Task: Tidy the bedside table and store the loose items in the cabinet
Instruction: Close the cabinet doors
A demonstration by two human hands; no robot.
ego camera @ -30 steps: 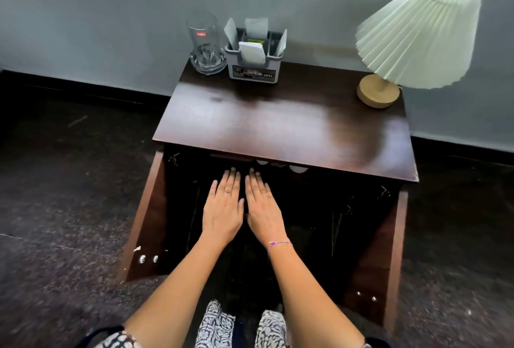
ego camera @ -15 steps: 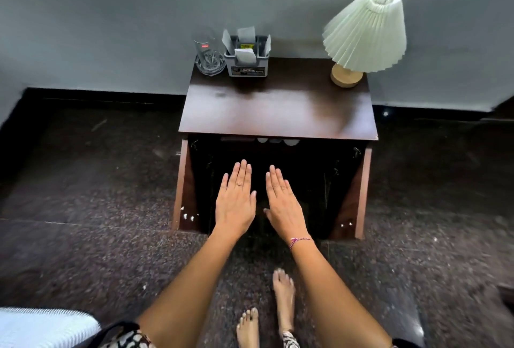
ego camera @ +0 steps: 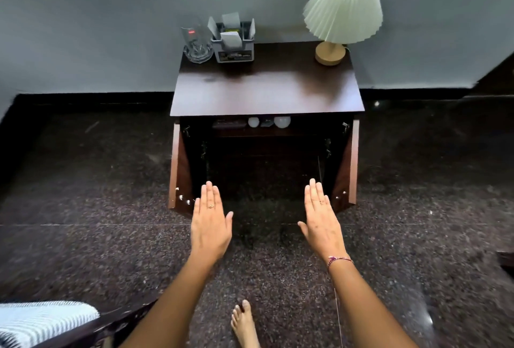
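The dark wooden bedside table [ego camera: 267, 92] stands against the grey wall. Both cabinet doors hang wide: the left door [ego camera: 178, 169] and the right door [ego camera: 347, 169]. On the inner shelf lie two white round objects [ego camera: 281, 121] and a dark flat item [ego camera: 229, 124]. My left hand [ego camera: 210, 222] is flat and empty, fingers together, just inside the left door's lower edge. My right hand [ego camera: 321, 219] is flat and empty too, close to the right door. Neither hand clearly touches a door.
On the tabletop stand a clear glass [ego camera: 196, 42], a grey holder with paper slips [ego camera: 232, 42] and a lamp with a pleated shade [ego camera: 343, 5]. A striped cushion on a dark chair [ego camera: 41, 320] is at bottom left. My bare foot [ego camera: 244, 322] rests on speckled floor.
I have backed away from the cabinet, so it looks smaller. My hands, side by side before, have spread apart towards the two doors.
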